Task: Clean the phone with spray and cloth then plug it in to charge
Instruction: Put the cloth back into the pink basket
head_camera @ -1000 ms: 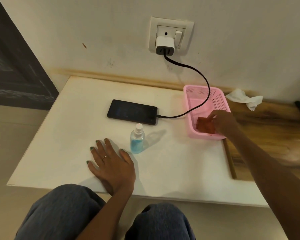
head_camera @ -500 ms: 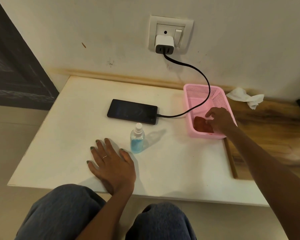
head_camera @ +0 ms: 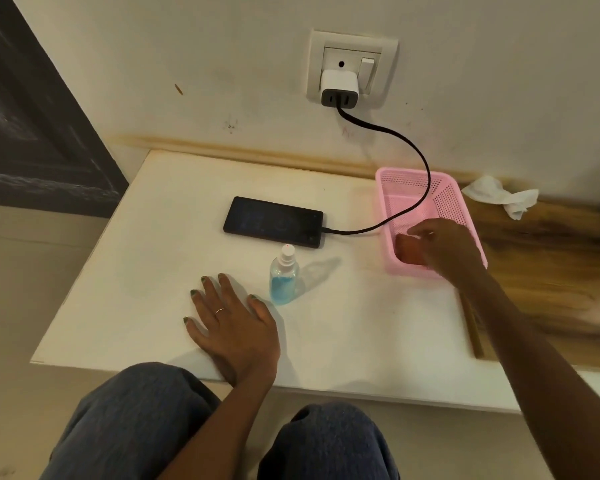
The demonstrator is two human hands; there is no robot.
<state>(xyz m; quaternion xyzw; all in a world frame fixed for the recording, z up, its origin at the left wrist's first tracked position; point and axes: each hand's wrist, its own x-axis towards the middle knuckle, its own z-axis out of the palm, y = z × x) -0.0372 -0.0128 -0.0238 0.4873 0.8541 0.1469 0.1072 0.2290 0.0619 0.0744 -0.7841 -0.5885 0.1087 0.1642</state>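
The phone (head_camera: 273,222) lies flat near the middle of the white table (head_camera: 118,271), its screen dark. A black cable (head_camera: 407,140) is plugged into its right end and goes over the pink basket (head_camera: 447,199) at 3 o'clock up to the white charger (head_camera: 338,88) in the wall socket at 12 o'clock. The spray bottle (head_camera: 284,280) stands upright just at 6 o'clock of the phone. The left hand (head_camera: 231,327) rests flat on the table at 9 o'clock of the bottle, fingers straight and spread. The right hand (head_camera: 447,252) reaches into the basket; its fingers touch the reddish cloth (head_camera: 407,249) there, but I cannot tell if they grip it. A crumpled white tissue (head_camera: 499,195) lies at 3 o'clock of the basket.
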